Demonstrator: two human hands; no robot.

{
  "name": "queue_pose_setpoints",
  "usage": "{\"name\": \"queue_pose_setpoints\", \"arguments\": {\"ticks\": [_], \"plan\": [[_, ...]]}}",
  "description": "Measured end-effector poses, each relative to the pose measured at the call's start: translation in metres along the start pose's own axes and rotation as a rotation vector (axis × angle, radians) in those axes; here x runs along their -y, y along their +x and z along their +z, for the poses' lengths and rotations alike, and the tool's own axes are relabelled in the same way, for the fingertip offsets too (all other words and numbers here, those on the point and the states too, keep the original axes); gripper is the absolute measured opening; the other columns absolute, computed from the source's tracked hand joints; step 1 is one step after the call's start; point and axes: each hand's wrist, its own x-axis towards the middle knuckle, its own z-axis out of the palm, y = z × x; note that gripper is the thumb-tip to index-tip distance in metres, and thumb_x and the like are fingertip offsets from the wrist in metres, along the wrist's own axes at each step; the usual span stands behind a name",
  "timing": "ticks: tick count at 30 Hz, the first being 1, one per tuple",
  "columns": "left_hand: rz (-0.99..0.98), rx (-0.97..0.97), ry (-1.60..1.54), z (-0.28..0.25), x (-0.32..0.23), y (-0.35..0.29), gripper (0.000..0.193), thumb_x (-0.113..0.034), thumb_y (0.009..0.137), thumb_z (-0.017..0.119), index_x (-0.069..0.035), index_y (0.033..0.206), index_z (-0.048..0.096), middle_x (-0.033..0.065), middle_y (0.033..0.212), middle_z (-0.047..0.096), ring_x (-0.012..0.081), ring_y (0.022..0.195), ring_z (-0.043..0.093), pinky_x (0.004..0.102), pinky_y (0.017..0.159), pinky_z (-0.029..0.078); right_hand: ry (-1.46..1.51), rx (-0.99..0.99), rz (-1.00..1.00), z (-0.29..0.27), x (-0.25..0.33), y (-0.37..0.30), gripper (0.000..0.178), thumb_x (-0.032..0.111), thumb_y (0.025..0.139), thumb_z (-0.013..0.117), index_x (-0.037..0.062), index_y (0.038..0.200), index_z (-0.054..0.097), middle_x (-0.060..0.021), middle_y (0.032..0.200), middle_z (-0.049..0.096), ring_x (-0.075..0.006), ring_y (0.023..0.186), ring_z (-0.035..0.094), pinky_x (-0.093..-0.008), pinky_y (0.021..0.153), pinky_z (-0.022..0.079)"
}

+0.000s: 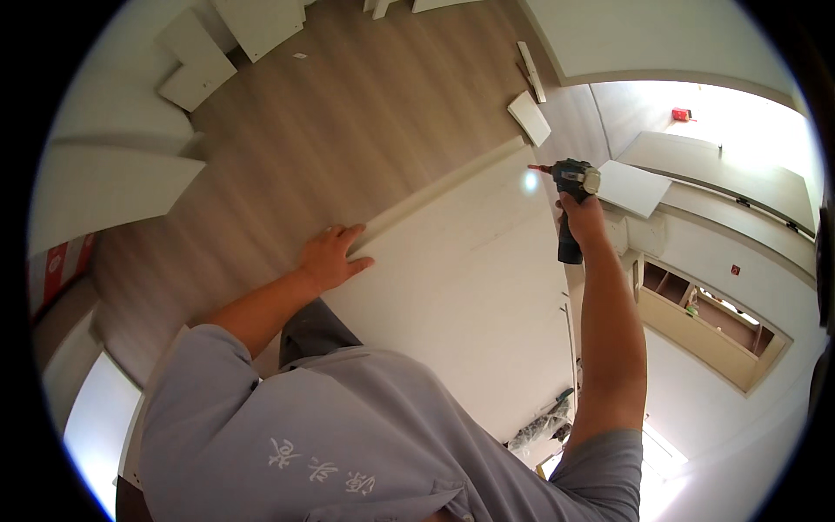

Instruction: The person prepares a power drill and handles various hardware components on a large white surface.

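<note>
White board fills the middle of my view: one large panel (461, 278) laid out before me, its long edge bordering the brown wood-look floor (374, 104). My left hand (329, 258) rests at that edge, fingers spread and loose, the thumb reaching onto the white face. My right hand (584, 217) is wrapped around the handle of a dark cordless drill driver (572, 174), held over the panel's far right end. Its red bit (539, 168) points left, and a pale spot of light falls on the board just below; whether the tip touches, I cannot tell.

Around me the room is strewn with board. A narrow strip (531, 74) and a short white board (529, 118) lie past the far end. More white panels (261, 26) stand at the upper left, and a red-and-white box (61, 270) sits at the far left. To my right is a wooden compartmented unit (696, 335); nearer, clear plastic wrapping (541, 426) lies beside the panel.
</note>
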Motion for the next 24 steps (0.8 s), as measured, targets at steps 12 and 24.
{"name": "queue_pose_setpoints", "arguments": {"ticks": [12,24], "plan": [[0.127,-0.01,-0.05,-0.001,0.005,-0.002,0.049,-0.054,0.088,0.072,-0.012,0.114,0.072,0.009,0.13,0.058,0.0243,0.089,0.07,0.0414,0.084,0.055,0.033,-0.034,0.078,-0.002,0.018,0.005,0.02,0.022,0.093,0.069,0.002,0.097,0.068,-0.0076,0.076,0.068,-0.0177,0.059,0.062,-0.034,0.056,0.05],[0.073,0.006,-0.124,0.005,0.007,0.003,0.05,-0.048,0.083,0.079,-0.003,0.102,0.072,0.0124,0.126,0.06,0.0308,0.101,0.067,0.0403,0.087,0.054,0.318,-0.132,-0.073,-0.013,-0.009,-0.067,0.022,0.021,0.094,0.069,0.0007,0.104,0.068,-0.0086,0.084,0.07,-0.0166,0.062,0.062,-0.0321,0.057,0.05]]}}
